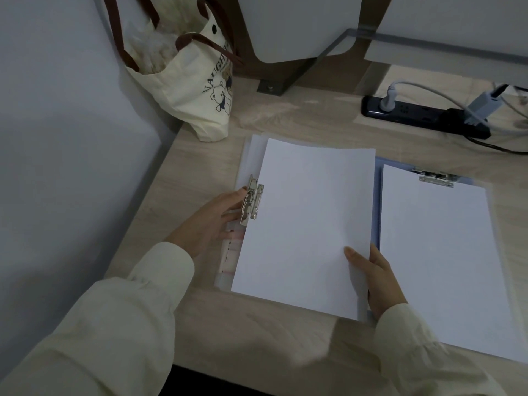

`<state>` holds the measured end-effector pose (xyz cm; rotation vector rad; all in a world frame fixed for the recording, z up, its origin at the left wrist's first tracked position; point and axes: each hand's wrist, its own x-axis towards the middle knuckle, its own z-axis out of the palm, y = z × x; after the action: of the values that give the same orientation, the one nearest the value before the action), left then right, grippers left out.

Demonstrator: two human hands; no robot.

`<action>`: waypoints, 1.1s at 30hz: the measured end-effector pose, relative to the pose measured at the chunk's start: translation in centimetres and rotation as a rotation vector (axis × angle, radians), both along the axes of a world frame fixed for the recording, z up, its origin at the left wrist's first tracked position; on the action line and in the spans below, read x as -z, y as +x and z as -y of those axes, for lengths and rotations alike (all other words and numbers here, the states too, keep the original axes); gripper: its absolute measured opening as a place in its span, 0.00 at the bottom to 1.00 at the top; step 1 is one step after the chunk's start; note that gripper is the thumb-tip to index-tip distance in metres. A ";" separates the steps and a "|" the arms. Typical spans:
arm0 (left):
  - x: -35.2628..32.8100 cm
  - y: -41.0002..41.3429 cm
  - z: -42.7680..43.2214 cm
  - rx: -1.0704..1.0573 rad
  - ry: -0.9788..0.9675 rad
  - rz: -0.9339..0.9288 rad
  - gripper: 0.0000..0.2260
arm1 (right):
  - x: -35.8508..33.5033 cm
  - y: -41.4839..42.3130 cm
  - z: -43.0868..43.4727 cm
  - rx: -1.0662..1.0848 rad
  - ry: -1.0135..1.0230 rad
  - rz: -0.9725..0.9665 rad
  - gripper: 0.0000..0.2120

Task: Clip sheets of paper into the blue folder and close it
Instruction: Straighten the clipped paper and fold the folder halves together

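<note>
Steel clip (253, 201) on the open blue folder (377, 201), flat on the tabletop (285, 115): hold up with straight fingers of left hand (211, 221), slide sheets (308, 218) pinched in right hand (377, 278) squarely under, then release.

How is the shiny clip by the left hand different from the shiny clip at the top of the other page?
The side clip stands lifted open at the left edge of the loose sheet; the top clip lies flat, clamped on the right sheet. The left hand touches the side clip; nothing touches the top clip. Both are silver metal.
</note>
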<state>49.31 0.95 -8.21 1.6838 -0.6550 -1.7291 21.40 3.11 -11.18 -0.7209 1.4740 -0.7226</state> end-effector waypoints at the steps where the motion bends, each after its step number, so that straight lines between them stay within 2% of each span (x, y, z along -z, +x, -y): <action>1: 0.0 0.0 0.0 0.016 0.004 0.007 0.19 | 0.0 0.0 0.0 -0.001 0.002 -0.003 0.14; 3: -0.2 0.0 0.1 0.068 0.061 0.055 0.17 | 0.0 0.1 -0.1 -0.006 0.007 -0.013 0.15; 7: -0.2 0.4 -0.3 0.192 0.189 0.089 0.25 | 0.1 0.1 -0.1 -0.006 0.008 -0.029 0.17; 15: 0.7 -0.5 -1.7 0.101 0.009 0.141 0.12 | 0.2 -0.1 0.0 -0.016 0.003 -0.026 0.15; 19: 1.0 -1.0 -1.6 0.068 -0.027 0.265 0.12 | 0.4 -0.2 0.0 -0.008 0.008 -0.025 0.17; 26: 1.5 -1.5 -1.8 0.029 -0.054 0.303 0.08 | 0.5 -0.2 0.1 -0.009 0.008 -0.021 0.17; 29: 1.3 -1.5 -2.0 0.042 -0.059 0.288 0.06 | 0.2 0.0 0.3 -0.034 -0.070 -0.117 0.19; 33: 0.4 -2.1 -2.4 0.021 -0.069 0.294 0.07 | -0.9 0.8 0.7 -0.107 -0.126 -0.430 0.30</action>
<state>47.20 3.35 -8.64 1.9061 -0.8561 -1.4672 22.25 2.40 -10.28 -1.0937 1.7704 -0.6043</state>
